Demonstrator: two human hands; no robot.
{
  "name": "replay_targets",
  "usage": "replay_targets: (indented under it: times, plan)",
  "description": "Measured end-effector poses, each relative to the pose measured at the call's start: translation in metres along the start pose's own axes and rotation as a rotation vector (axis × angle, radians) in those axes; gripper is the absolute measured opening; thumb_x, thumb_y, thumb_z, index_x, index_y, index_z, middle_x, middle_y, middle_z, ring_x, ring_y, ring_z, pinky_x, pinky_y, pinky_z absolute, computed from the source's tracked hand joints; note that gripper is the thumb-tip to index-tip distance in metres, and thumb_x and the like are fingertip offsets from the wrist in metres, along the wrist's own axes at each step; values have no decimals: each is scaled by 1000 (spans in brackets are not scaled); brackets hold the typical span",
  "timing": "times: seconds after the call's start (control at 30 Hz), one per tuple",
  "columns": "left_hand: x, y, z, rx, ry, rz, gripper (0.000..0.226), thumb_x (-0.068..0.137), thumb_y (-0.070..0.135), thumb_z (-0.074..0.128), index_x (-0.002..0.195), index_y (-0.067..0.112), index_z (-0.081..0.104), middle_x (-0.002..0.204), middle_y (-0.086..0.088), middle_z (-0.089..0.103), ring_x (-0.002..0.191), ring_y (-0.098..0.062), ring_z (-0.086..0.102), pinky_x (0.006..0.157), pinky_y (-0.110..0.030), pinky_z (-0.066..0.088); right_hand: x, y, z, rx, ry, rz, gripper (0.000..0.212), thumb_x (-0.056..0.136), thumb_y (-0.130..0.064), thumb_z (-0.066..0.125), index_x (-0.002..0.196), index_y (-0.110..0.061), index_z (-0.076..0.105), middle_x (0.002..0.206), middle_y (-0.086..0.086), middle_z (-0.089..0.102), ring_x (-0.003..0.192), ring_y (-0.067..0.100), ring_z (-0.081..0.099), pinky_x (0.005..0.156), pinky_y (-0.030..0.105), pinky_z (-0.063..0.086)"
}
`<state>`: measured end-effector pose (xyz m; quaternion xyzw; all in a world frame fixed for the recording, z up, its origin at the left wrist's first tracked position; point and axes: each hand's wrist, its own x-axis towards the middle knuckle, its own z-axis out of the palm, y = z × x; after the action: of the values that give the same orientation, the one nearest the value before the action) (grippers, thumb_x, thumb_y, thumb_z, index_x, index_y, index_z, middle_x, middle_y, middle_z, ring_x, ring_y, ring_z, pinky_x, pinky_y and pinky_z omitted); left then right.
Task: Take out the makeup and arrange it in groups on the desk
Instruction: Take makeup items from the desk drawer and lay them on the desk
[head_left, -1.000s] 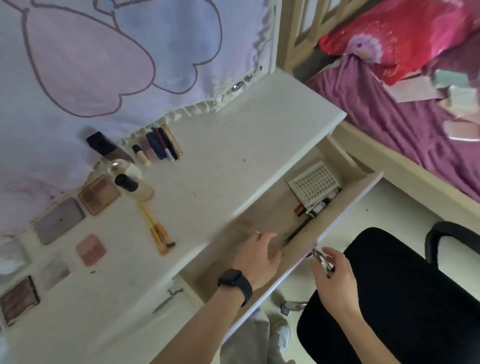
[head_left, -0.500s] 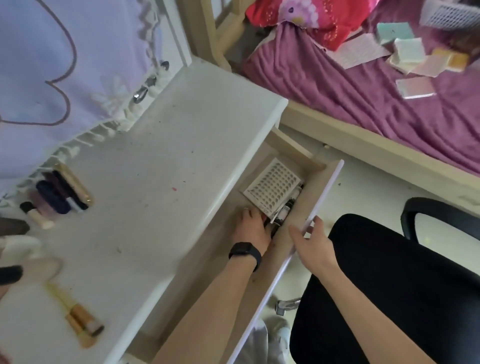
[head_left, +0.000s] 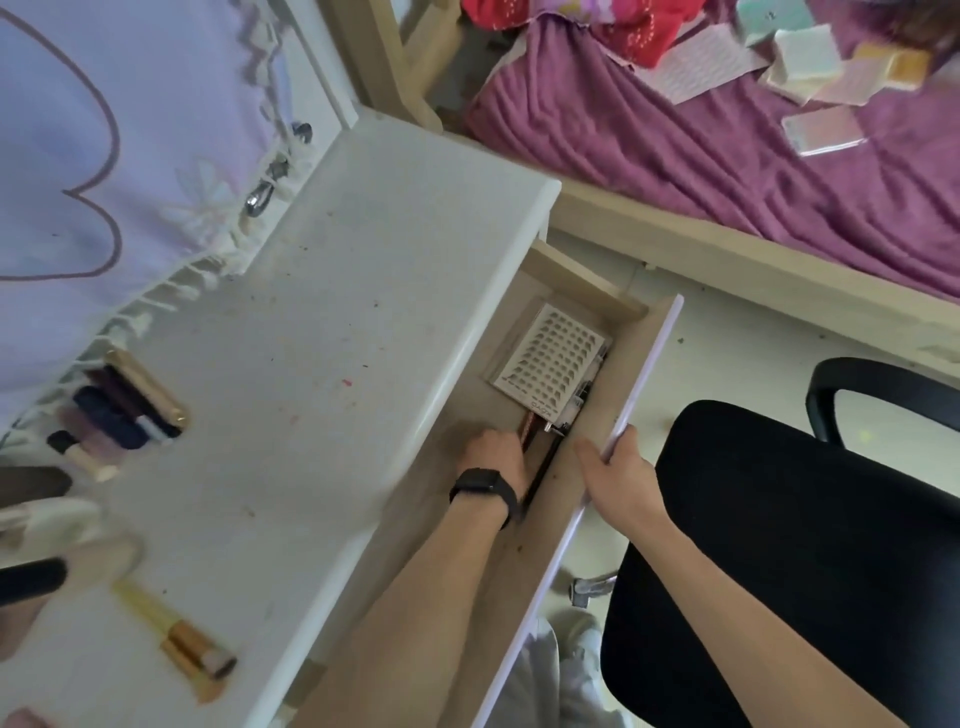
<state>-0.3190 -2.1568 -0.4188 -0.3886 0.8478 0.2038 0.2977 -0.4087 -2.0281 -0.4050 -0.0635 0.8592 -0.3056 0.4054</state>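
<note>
My left hand (head_left: 496, 453), with a black watch on the wrist, is inside the open drawer (head_left: 587, 415). Its fingers are closed around a reddish tube (head_left: 529, 428) among dark pencils and tubes (head_left: 553, 441). A white patterned card (head_left: 550, 366) lies over more small items at the drawer's far end. My right hand (head_left: 615, 467) grips the drawer's white front edge (head_left: 644, 384). On the white desk (head_left: 332, 322) lies a row of lipsticks and tubes (head_left: 124, 410) at the left. Gold brushes (head_left: 176, 644) lie near the front edge.
A black office chair (head_left: 805, 545) stands right of the drawer. A bed with a purple sheet (head_left: 727, 156) and several small packets is behind it. A lilac cloth (head_left: 104, 130) hangs over the back of the desk. Blurred bottles (head_left: 52, 525) sit at the far left.
The view has swung right and closer to the drawer. My left hand has closed on the reddish tube beside the card. My right hand still holds the drawer front.
</note>
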Motion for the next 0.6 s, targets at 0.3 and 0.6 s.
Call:
replay_targets:
  times: [0.3, 0.6]
  plan:
    - [-104, -62, -1, -1013, -309, -5, 25, 88, 35, 72, 89, 10, 77, 77, -7, 74, 63, -9, 61, 61, -17, 50, -59, 9, -24, 36, 188, -139, 70, 91, -62, 58, 145, -20, 43, 139, -7, 50, 129, 13, 49, 101, 36, 47]
    - [-172, -59, -19, -1151, -258, 107, 28, 87, 37, 74, 92, 10, 77, 75, 1, 72, 70, -7, 65, 72, -19, 54, -117, -22, -14, 322, -422, -61, 28, 95, -39, 67, 97, -14, 79, 88, 1, 78, 73, 9, 68, 67, 26, 52]
